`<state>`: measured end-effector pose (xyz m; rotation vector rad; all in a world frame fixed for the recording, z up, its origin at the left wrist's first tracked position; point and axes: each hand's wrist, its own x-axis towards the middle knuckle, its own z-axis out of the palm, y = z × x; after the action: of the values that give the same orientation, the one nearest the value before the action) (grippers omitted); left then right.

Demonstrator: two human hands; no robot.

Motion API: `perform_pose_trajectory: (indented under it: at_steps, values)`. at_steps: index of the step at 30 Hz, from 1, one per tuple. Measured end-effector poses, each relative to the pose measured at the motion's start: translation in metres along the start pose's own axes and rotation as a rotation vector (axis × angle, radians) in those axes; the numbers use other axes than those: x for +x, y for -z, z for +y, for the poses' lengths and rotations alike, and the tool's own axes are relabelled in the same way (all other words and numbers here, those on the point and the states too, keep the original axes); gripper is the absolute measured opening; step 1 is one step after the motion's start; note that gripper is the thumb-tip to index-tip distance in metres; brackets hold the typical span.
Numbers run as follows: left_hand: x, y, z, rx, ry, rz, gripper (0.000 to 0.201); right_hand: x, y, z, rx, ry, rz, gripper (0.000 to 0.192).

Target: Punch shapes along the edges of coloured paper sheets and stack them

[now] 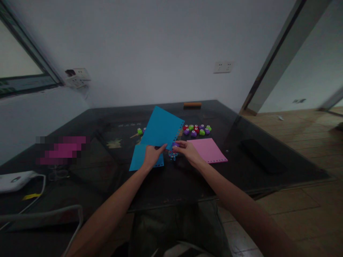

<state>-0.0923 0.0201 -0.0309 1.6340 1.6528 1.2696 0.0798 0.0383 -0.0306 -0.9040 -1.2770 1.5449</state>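
the left hand (151, 155) pinches the blue sheet (163, 127) by its lower edge, mid-frame, tilted up off the desk (257, 167). it looks light and floppy, best held near the punched edge. the right hand (187, 149) has its fingers closed on what seems a small purple punch (175, 145) at the sheet's corner. a pink sheet (207, 150) lies just right; bare desk lower right.

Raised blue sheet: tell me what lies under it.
Under the raised blue sheet, held by the left hand, a second blue sheet lies on the dark table. Anything farther beneath is covered.
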Motion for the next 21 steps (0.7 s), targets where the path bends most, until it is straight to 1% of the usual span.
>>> perform_pose_trajectory:
  at_steps: [3, 6, 10, 15, 19, 21]
  values:
    - [0.003, 0.003, -0.003, 0.027, -0.019, 0.021, 0.029, -0.001, 0.001, -0.001, -0.001, -0.022, -0.06, 0.032]
    - [0.004, 0.006, -0.002, 0.056, -0.014, 0.046, 0.031, -0.002, 0.002, -0.002, 0.007, -0.041, -0.113, 0.027]
    - [0.004, 0.008, 0.002, 0.062, -0.006, 0.049, 0.03, -0.003, 0.002, -0.004, 0.049, -0.072, -0.126, 0.032]
    - [0.005, 0.008, 0.001, 0.053, -0.018, 0.034, 0.031, -0.004, 0.002, -0.008, 0.081, -0.101, -0.126, 0.037]
    - [0.004, 0.009, 0.001, 0.042, -0.016, 0.015, 0.031, -0.006, 0.002, -0.01, 0.043, -0.098, -0.121, 0.04]
    - [0.003, 0.009, 0.003, 0.027, -0.011, 0.019, 0.031, -0.006, 0.002, -0.011, -0.006, -0.073, -0.125, 0.041]
